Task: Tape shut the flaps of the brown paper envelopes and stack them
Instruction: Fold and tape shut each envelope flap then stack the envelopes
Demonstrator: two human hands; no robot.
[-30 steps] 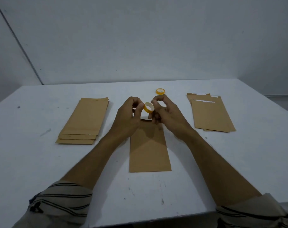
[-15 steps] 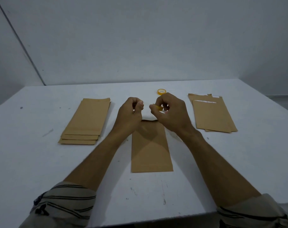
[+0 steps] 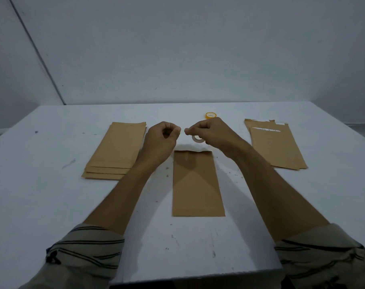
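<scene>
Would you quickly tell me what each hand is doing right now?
Left hand: fingers curled and pinched; contents not visible.
Right hand: holding small pale tape roll.

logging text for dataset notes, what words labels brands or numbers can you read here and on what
None: there is no readable text in this view.
The middle envelope, left stack and right stack are plain brown, with no print showing.
The held tape roll in the right hand and the yellow tape roll on the table show no legible label.
</scene>
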